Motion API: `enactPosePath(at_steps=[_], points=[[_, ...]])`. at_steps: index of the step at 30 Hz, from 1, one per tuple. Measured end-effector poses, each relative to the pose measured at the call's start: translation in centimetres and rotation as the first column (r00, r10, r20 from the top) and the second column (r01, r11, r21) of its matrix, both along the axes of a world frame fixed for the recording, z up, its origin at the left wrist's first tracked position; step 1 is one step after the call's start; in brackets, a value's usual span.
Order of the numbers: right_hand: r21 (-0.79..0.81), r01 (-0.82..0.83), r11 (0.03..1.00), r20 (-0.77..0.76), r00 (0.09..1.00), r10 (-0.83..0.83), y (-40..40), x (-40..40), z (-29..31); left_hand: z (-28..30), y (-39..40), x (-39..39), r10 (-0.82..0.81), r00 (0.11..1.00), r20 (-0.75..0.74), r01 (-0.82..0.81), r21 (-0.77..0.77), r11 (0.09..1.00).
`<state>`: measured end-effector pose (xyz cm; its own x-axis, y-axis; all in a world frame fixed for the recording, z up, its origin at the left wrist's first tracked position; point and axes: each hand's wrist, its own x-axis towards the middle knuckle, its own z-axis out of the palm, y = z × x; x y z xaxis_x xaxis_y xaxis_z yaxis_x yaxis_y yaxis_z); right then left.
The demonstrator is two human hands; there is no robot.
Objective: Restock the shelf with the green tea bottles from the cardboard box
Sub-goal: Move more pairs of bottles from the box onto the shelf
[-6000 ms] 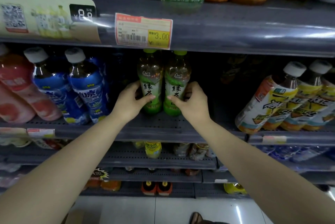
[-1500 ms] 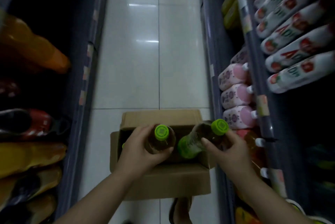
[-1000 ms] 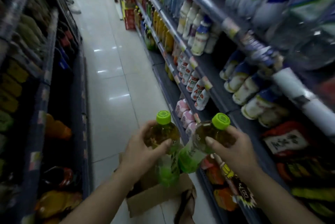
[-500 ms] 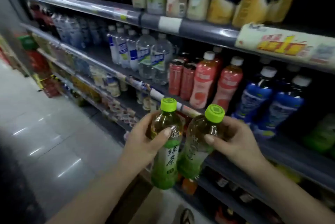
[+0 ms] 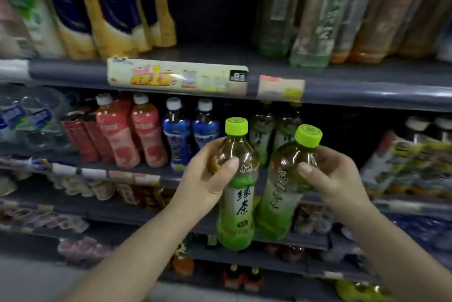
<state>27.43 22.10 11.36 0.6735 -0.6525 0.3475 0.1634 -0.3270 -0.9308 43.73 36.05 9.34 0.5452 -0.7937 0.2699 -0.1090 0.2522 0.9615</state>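
Note:
My left hand [image 5: 205, 179] grips one green tea bottle [image 5: 236, 204] by its shoulder; the bottle has a lime cap and a green label, and it stays upright. My right hand [image 5: 335, 177] holds a second green tea bottle [image 5: 281, 199], tilted slightly right. Both bottles hang in front of the middle shelf [image 5: 381, 98]. Behind them, two more green tea bottles [image 5: 274, 137] stand on that shelf, partly hidden. The cardboard box is out of view.
Blue-labelled bottles [image 5: 190, 135] and pink bottles [image 5: 132, 135] stand left of the green tea slot. Yellow-labelled bottles [image 5: 411, 159] lean at the right. A dark gap lies right of the shelved tea. Tall bottles fill the top shelf [image 5: 73, 71]; lower shelves hold small goods.
I lifted two bottles from the box on the floor and turned to face the shelf. Both bottles now sit higher and closer to the green tea slot.

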Motion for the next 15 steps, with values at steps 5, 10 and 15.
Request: enactPosePath(at_steps=[5,10,15], points=[[0.008,0.14,0.99,-0.051,0.989,-0.139,-4.8,-4.3,-0.8,-1.3,-6.9,-3.6,-0.065,0.998,-0.006,0.065,0.014,0.998],[-0.052,0.25,0.967,-0.053,0.966,-0.252,-8.5,-6.0,-1.1,-1.7,-12.1,-5.9,-0.066,0.997,0.051,0.066,-0.001,0.998],[-0.09,0.382,0.92,-0.049,0.921,-0.387,-11.4,-5.8,-1.6,-2.2,-16.3,-6.1,-0.031,0.996,0.085,0.032,-0.008,0.999]])
